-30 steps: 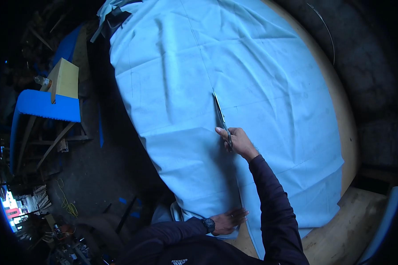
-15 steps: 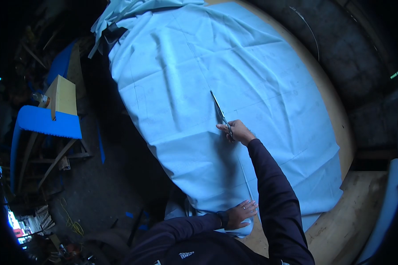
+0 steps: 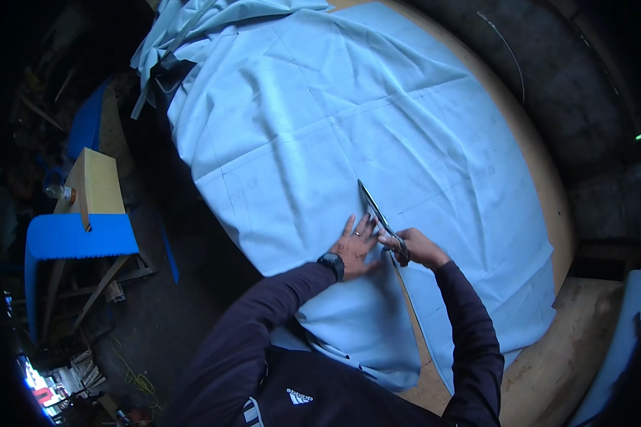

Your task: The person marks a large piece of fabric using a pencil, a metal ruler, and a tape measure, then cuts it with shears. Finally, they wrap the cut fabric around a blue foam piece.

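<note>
A large light-blue sheet of fabric (image 3: 377, 128), wrinkled and marked with thin drawn lines, covers a wooden table (image 3: 545, 192). My right hand (image 3: 421, 249) grips the handles of a pair of scissors (image 3: 374, 205), whose long blades point up along a drawn line. Just left of the blades, my left hand (image 3: 356, 248) lies spread on the fabric, a ring on one finger and a watch (image 3: 332, 265) on the wrist. From the scissors back towards my body the fabric is slit, and bare wood shows between the two cut edges.
More bunched fabric (image 3: 192, 25) hangs at the table's far left corner. A blue-covered padded frame (image 3: 85, 236) with wooden legs stands at the left, holding a small jar (image 3: 60, 192). Yellow cord (image 3: 141, 384) lies on the dark floor. A light-blue roll-like piece (image 3: 616, 349) is at the right.
My left hand has moved from the near edge of the fabric up beside the scissors. The slit near my body has opened wider. Scissors and right hand appear lower in view, which has shifted.
</note>
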A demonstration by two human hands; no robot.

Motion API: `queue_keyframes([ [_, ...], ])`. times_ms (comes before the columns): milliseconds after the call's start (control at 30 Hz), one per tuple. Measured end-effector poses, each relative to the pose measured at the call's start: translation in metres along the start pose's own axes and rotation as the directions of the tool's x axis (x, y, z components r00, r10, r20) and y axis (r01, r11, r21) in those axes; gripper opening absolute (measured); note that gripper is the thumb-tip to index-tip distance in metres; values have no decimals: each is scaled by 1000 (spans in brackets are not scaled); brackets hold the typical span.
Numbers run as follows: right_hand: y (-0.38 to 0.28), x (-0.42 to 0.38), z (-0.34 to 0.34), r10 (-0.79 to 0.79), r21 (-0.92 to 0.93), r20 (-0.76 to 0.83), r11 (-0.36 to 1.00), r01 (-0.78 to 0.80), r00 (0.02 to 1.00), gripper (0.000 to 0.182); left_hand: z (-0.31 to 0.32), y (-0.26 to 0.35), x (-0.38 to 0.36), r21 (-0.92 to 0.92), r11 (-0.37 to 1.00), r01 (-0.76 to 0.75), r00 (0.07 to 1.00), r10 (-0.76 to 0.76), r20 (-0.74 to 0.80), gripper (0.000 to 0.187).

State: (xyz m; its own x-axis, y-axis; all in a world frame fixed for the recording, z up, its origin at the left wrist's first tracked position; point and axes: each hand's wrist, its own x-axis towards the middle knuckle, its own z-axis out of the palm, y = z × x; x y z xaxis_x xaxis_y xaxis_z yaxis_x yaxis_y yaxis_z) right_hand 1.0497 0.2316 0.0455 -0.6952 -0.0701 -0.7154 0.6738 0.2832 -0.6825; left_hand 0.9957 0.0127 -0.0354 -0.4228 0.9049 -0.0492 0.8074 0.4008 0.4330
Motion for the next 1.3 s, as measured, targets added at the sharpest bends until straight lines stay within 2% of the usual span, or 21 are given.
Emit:
queue_keyframes([
  [67,1,1,6,11,-32,-48,999,-12,999,64,8,0,0,-13,1000,5,1000,-5,-10,81],
  [100,-5,-1,10,29,-28,-55,999,-31,998,60,4,0,1,21,1000,13,997,-15,75,82],
  [133,-2,4,15,21,-6,-90,1000,-22,996,59,5,-1,3,-20,1000,23,997,-21,80,82],
  [200,-7,7,18,-19,-98,-121,995,7,992,57,8,0,4,-95,994,45,996,-37,83,82],
  [233,-9,7,19,-31,-85,-139,996,19,990,55,9,-1,4,-84,996,25,998,-21,52,82],
  [333,-12,14,18,-19,-146,-158,989,-4,987,54,11,-2,5,-106,994,29,995,-19,94,81],
  [367,-12,20,18,-24,-126,-152,992,5,988,53,12,-3,7,-43,999,29,982,-21,188,81],
  [467,-33,39,12,-45,-95,-134,995,33,990,68,5,-2,6,37,999,4,975,-12,220,80],
  [500,-36,47,10,-53,-96,-139,995,39,989,69,6,-5,6,-49,999,-4,983,13,182,83],
  [600,-45,72,2,-61,-125,-145,991,42,988,71,5,-6,7,-85,996,8,972,12,234,84],
  [667,-58,85,-4,-56,-172,-136,985,32,989,72,2,-4,7,-60,998,7,984,4,176,84],
  [767,-86,99,-11,-11,-124,-105,992,-2,994,58,10,-6,6,-114,993,14,991,1,132,85],
  [900,-108,125,-16,-66,-86,-100,995,57,993,59,-1,-8,8,-195,981,19,986,14,167,84],
  [1000,-116,140,-21,-78,-137,-100,988,64,992,58,-1,-9,9,-175,984,18,981,17,194,84],
  [1100,-124,151,-23,-108,-99,-111,990,98,988,70,7,-9,6,-180,984,13,986,17,163,84],
  [1200,-142,160,-25,-78,-120,-106,991,65,991,69,9,-9,6,-155,988,-4,989,27,146,83],
  [1300,-152,177,-28,-120,-110,-112,988,108,986,68,9,-9,7,-148,989,0,980,30,196,81],
])
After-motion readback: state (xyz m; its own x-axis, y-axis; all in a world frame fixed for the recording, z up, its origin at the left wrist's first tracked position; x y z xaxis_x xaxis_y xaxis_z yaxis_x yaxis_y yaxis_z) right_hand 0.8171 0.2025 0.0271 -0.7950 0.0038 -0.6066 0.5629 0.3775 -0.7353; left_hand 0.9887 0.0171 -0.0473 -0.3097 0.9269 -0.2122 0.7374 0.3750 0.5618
